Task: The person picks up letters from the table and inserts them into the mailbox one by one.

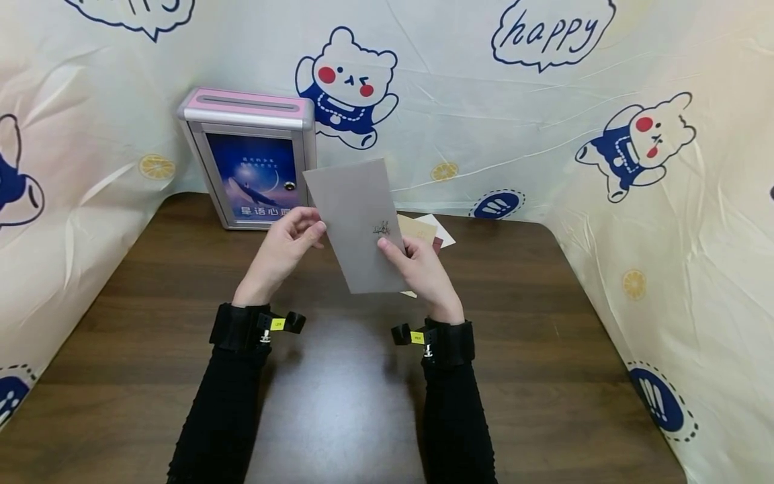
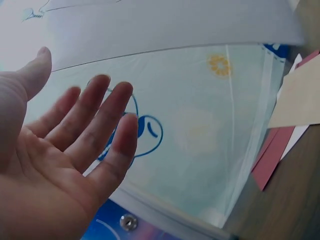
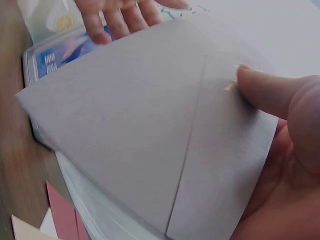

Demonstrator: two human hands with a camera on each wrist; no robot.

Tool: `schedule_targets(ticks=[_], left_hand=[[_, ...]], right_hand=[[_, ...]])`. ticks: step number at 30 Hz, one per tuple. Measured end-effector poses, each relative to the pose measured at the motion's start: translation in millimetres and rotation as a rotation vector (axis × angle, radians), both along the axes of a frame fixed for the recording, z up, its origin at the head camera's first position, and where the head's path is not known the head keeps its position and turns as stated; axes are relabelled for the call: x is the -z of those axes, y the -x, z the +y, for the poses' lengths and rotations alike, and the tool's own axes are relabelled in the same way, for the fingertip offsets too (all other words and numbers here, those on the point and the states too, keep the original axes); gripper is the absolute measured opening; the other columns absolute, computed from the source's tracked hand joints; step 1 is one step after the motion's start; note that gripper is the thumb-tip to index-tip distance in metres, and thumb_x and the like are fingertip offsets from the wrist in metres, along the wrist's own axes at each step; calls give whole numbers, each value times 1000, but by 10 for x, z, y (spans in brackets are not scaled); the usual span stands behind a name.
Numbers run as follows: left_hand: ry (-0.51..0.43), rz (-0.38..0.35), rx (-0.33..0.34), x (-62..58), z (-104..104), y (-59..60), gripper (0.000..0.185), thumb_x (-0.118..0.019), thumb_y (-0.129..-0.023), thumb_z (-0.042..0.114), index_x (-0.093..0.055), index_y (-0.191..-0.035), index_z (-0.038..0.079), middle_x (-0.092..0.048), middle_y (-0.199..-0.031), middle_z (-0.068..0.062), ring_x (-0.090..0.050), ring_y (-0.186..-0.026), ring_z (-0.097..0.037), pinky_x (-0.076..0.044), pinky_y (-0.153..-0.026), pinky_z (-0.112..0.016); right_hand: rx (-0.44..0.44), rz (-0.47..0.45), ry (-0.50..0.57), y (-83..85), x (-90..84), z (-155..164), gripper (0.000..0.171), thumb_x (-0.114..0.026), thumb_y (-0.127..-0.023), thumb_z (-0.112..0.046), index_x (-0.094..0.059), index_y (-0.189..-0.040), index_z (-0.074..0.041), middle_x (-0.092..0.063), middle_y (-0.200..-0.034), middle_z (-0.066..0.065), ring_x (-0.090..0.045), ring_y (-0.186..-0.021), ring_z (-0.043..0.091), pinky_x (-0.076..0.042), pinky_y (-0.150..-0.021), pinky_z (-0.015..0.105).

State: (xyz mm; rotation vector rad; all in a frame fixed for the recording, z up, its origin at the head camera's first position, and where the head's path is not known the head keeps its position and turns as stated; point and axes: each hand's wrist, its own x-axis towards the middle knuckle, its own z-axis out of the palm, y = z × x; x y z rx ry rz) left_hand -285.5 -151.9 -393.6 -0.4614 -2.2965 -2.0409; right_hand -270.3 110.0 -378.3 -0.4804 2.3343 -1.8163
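Observation:
A pale grey envelope [image 1: 353, 228] with a small dark printed mark is held upright above the table. My right hand [image 1: 423, 275] pinches it at the lower right side, thumb on the front face. The right wrist view shows that thumb pressing beside the mark on the envelope [image 3: 125, 120], near a fold line. At the left edge is my left hand [image 1: 284, 245]. Its fingers are spread and slightly bent, apart from the paper in the left wrist view, and nothing is in the left palm [image 2: 55, 170].
Behind the left hand stands a box [image 1: 248, 161] with a pink slotted top, a silver frame and a blue picture front. Cream, white and dark red envelopes [image 1: 417, 228] lie on the brown table [image 1: 514, 323] behind the right hand. A printed cloth [image 1: 471, 101] surrounds the back and sides.

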Motion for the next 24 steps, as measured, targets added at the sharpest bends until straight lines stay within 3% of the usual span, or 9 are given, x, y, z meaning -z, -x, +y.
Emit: schedule_targets(ticks=[4, 7, 11, 19, 24], left_hand=[[77, 20, 2, -9, 87, -28, 33, -58, -104, 27, -61, -120, -2, -64, -94, 9, -62, -85, -8, -50, -78, -20], [90, 55, -15, -10, 133, -45, 29, -60, -102, 28, -66, -106, 0, -63, -84, 7, -57, -77, -10, -44, -68, -23], [86, 71, -45, -12, 160, -52, 31, -64, -100, 31, -68, -93, 1, -58, -72, 8, -51, -69, -11, -41, -66, -24], [97, 65, -76, -30, 147, -67, 29, -65, -99, 31, -71, -96, 3, -48, -72, 2, -41, -68, -14, -32, -62, -26], [106, 68, -77, -29, 144, -70, 29, -65, -99, 31, -71, -97, 2, -51, -75, 0, -45, -72, -14, -37, -66, -26]], right_hand=[[21, -41, 84, -12, -3, -31, 30, -58, -103, -22, -68, -118, 2, -71, -122, 21, -71, -104, 17, -57, -93, 40], [22, -51, 104, -23, -15, -43, 31, -57, -104, -21, -67, -121, 2, -70, -124, 21, -71, -106, 17, -56, -96, 42], [19, -59, 111, -21, -20, -45, 32, -57, -104, -22, -66, -124, 1, -69, -126, 19, -69, -110, 18, -54, -98, 41], [33, -49, 135, 21, 2, -4, 35, -60, -102, -21, -63, -133, -4, -67, -130, 16, -64, -115, 18, -47, -104, 39], [52, -18, 133, 22, 0, 4, 33, -60, -102, -17, -65, -130, 0, -67, -127, 20, -65, -108, 16, -50, -100, 38]])
